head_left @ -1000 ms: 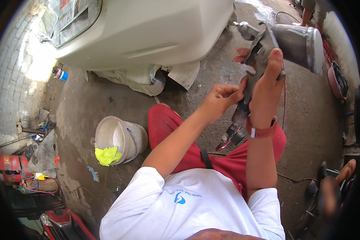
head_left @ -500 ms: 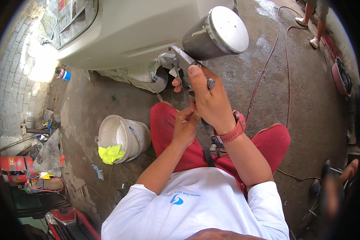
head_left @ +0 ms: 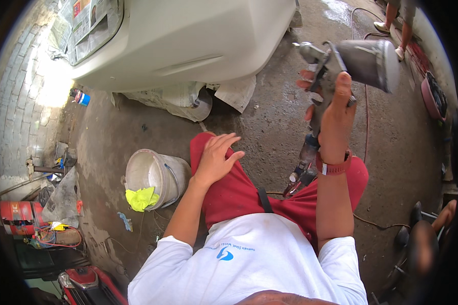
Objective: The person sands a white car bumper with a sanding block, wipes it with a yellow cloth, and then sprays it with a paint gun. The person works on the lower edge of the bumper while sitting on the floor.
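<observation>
My right hand [head_left: 337, 118] is wrapped round the handle of a metal spray gun [head_left: 331, 68], raised to the right of the car body. A grey paint cup [head_left: 366, 63] sits on the gun, tilted over to the right and smeared by motion. Below the handle hang a small fitting with a gauge [head_left: 299, 170] and an air hose. My left hand [head_left: 218, 159] rests over my left knee, holding nothing, with its fingers apart. Ahead of me stands the pale car bumper [head_left: 188, 51], with masking paper [head_left: 160, 99] along its lower edge.
A whitish bucket [head_left: 175, 175] with a yellow-green cloth [head_left: 141, 198] over its rim stands left of my knee. A red hose [head_left: 367, 112] runs over the floor. Another person's legs [head_left: 406, 30] show at the far right, near a pink basin [head_left: 432, 96]. A blue can [head_left: 83, 98] lies left.
My right hand has swung the spray gun to the right, away from the bumper, and its cup has turned sideways. My left hand has let go of the gun and dropped to my left knee.
</observation>
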### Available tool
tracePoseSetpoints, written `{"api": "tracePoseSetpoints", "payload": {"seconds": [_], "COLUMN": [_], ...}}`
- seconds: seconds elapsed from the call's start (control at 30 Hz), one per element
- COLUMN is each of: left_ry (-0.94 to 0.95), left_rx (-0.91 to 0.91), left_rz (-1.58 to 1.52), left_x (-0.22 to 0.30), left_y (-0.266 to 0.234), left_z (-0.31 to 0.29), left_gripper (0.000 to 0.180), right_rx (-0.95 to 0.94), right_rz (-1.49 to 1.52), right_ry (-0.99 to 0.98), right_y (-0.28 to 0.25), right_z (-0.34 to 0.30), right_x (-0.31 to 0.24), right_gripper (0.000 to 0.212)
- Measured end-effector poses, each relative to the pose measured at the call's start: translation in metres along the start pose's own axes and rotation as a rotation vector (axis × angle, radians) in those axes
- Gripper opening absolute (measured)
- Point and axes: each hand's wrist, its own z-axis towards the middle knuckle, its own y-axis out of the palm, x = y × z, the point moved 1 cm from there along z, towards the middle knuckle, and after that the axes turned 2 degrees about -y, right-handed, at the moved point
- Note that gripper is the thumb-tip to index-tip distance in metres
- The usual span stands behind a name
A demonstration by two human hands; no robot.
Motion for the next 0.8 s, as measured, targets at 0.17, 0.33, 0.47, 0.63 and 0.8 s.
{"api": "tracePoseSetpoints", "payload": {"seconds": [0.17,0.33,0.47,0.63,0.8], "left_ry": [-0.133,-0.138,-0.143,-0.119,-0.121], "left_rx": [0.035,0.063,0.043,0.097,0.106], "left_rz": [0.304,0.267,0.266,0.258,0.254], "left_x": [-0.041,-0.046,-0.043,-0.039,-0.038], "left_y": [0.024,0.033,0.031,0.033,0.034], "left_z": [-0.023,-0.018,-0.014,-0.014,-0.014], "left_gripper": [0.053,0.048,0.047,0.046,0.046], "right_rx": [0.057,-0.127,-0.325,-0.543,-0.594], "right_rz": [0.018,0.107,0.077,0.160,0.133], "right_ry": [-0.046,0.060,0.147,0.110,0.095], "right_y": [-0.007,0.012,0.038,0.068,0.079], "right_z": [-0.009,-0.029,-0.040,-0.045,-0.034], "right_x": [-0.004,-0.016,-0.022,-0.022,-0.020], "right_gripper": [0.073,0.064,0.064,0.062,0.062]}}
